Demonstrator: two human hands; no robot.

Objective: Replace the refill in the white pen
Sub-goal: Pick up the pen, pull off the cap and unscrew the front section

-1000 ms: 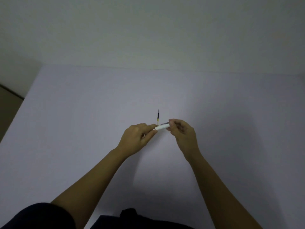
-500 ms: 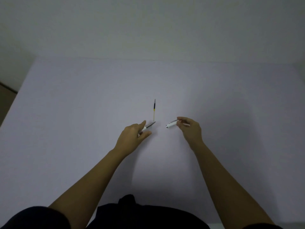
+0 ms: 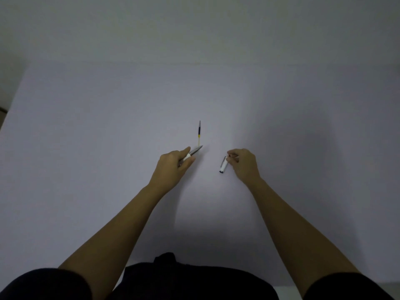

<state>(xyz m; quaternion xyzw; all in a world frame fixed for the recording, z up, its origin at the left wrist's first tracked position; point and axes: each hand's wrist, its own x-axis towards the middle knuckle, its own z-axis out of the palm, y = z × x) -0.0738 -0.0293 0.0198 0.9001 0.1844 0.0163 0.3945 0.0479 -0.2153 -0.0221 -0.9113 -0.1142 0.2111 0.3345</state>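
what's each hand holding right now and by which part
Left hand grips the pen body around its white barrel; right hand pinches the white cap at its clip end.

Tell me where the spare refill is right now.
In the head view, the refill lies on the table just beyond the left hand, its near end by the pen body's tip.

A pale table [image 3: 108, 148] fills most of the view. Behind it stands a plain grey wall [image 3: 194, 29].
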